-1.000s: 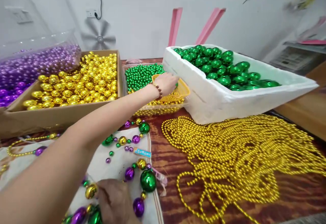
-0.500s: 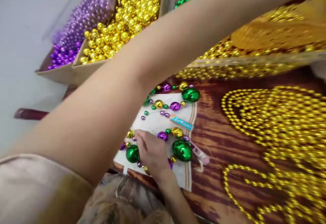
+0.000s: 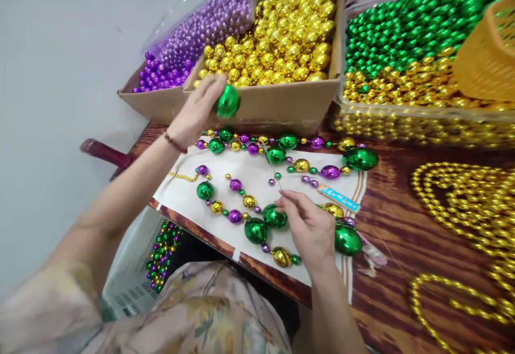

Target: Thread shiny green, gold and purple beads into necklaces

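My left hand [image 3: 203, 102], in front of the cardboard box, grips a large shiny green bead [image 3: 228, 101]; both are blurred by motion. Over the white cloth [image 3: 181, 174] my right hand [image 3: 309, 228] is closed in a pinch on a thin needle [image 3: 280, 183] pointing up and away. Strung beads in green, gold and purple, among them a large green bead [image 3: 256, 230], curve across the cloth beside and behind that hand. A few loose small beads [image 3: 309, 181] lie near a blue-and-orange strip [image 3: 339, 198]. Any thread at the needle is hard to make out.
Behind the cloth stands a cardboard box [image 3: 261, 104] of gold and purple beads. A clear bin [image 3: 402, 108] with green and gold beads and a yellow basket [image 3: 478, 59] is at right. Gold bead strands [image 3: 462, 198] cover the table's right. A white crate [image 3: 129, 273] sits below the edge.
My left arm, which stretched across to the upper right with its hand out of view, has come back left, and the hand now holds a green bead. The view has shifted.
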Demonstrator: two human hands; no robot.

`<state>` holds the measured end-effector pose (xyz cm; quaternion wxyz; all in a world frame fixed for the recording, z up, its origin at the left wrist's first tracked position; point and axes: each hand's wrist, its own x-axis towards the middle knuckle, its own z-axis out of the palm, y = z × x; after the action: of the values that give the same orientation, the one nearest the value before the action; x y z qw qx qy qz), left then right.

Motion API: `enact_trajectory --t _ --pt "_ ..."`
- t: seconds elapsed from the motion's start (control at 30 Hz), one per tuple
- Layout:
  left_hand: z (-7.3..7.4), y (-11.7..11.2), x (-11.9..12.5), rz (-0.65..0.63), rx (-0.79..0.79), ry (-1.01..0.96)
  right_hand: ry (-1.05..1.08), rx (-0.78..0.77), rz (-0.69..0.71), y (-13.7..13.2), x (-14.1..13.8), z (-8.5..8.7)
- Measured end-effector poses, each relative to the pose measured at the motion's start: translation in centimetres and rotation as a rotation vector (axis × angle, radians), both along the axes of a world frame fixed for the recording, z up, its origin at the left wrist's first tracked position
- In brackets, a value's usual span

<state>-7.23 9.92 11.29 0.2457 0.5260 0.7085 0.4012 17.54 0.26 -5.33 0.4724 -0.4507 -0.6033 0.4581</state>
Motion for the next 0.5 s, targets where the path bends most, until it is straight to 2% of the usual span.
enact_trajectory --t 0.1,0.17,0.23,0.33,0.43,0.5 --pt "-4.7 -5.3 -2.8 -0.121 -0.122 -0.580 -0.028 -0.011 -0.008 -0.2 -0.6 0.4" --pt "-7.8 -7.7 -3.7 -0.133 -0.168 -0.814 -0.044 -0.026 -0.007 -0.4 -1.3 0.6" --pt "-10.1 -8.9 -3.8 -0.118 -0.171 -0.958 -0.039 -0.043 -0.018 -0.8 -2.2 0.7" --pt "-11.8 -9.1 -3.1 -0.078 -0.153 -1.110 -0.003 -0.073 -0.045 -1.6 -3.5 0.9" --pt "-12.4 -8.6 -2.7 -0.066 -0.180 -1.220 0.018 -0.091 -0.047 -2.2 -4.5 1.1" --pt "-12.5 -8.3 -2.7 -0.102 -0.203 -1.276 0.015 -0.097 -0.034 -2.5 -4.9 1.1"
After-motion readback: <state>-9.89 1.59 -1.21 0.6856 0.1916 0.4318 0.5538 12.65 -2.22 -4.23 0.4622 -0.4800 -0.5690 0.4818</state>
